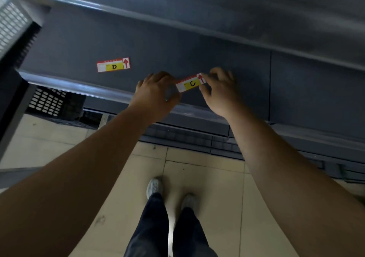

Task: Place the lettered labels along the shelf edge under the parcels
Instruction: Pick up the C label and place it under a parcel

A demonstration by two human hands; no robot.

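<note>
Over the grey shelf point(296, 83), left hand point(156, 91) and right hand point(221, 91) held the C label point(190, 83) tilted, fingers point(172, 78) pinching its two ends. D label point(113, 65) lay flat at its 10 o'clock. Best bet was to level C, then press it along the front edge point(79, 85). Beige tiled floor point(207, 177) at 6 o'clock; no parcels showed.

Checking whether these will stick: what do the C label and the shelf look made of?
C label: probably thin printed paper or card, matte; held at its ends, it does not sag. Shelf: looks like painted metal, dark grey, smooth, with light glinting along its front lip.
</note>
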